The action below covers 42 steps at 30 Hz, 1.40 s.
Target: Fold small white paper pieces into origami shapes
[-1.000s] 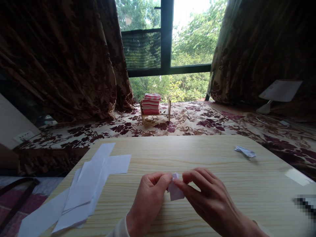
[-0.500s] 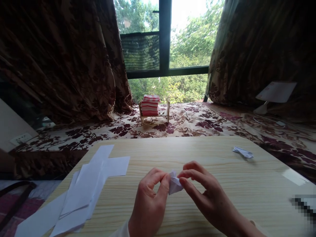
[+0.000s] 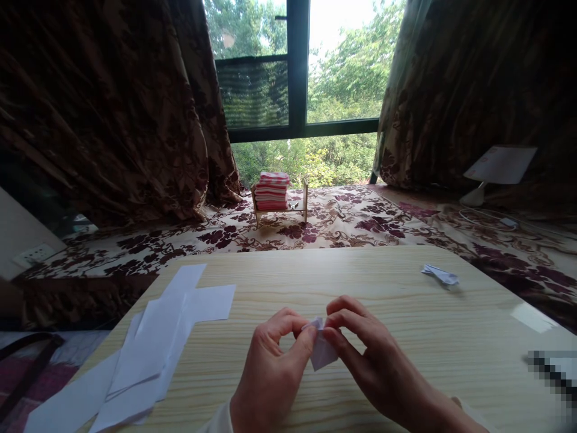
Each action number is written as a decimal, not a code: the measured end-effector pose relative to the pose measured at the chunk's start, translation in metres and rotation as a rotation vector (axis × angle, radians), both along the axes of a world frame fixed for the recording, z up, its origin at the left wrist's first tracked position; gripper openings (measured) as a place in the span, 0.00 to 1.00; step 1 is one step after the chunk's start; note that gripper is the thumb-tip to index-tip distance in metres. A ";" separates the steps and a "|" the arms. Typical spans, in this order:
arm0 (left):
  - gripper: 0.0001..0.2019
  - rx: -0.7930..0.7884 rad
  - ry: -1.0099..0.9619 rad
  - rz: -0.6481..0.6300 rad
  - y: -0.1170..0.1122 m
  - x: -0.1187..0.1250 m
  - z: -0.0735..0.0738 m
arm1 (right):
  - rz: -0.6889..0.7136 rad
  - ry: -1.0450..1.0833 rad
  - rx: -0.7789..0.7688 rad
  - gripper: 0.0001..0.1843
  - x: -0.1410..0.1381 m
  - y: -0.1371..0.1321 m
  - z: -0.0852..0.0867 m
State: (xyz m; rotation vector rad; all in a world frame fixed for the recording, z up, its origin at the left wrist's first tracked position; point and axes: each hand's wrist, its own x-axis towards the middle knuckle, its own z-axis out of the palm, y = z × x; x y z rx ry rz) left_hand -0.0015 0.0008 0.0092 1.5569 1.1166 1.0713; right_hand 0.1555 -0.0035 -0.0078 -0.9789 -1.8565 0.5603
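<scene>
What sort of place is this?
Probably a room in a home: patterned floral curtains frame a window, with a fabric-covered window ledge and a table lamp.

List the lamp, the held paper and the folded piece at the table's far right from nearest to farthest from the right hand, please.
1. Held paper: at the fingertips of the right hand.
2. Folded piece: far right of the table.
3. Lamp: beyond the table, right.

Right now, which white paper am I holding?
The small folded paper, held between your left hand and right hand. The flat sheets lie at left, and the other folded paper lies untouched at far right.
</scene>
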 end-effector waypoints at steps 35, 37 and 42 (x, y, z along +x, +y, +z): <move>0.09 0.228 0.222 -0.085 -0.001 0.001 -0.003 | 0.090 0.009 -0.054 0.08 0.005 0.000 0.008; 0.10 0.145 0.200 -0.095 0.000 0.001 -0.001 | 0.093 0.026 -0.106 0.10 0.005 0.001 0.008; 0.12 0.002 0.025 -0.013 0.005 -0.004 -0.002 | -0.054 0.110 -0.234 0.11 0.013 0.009 0.009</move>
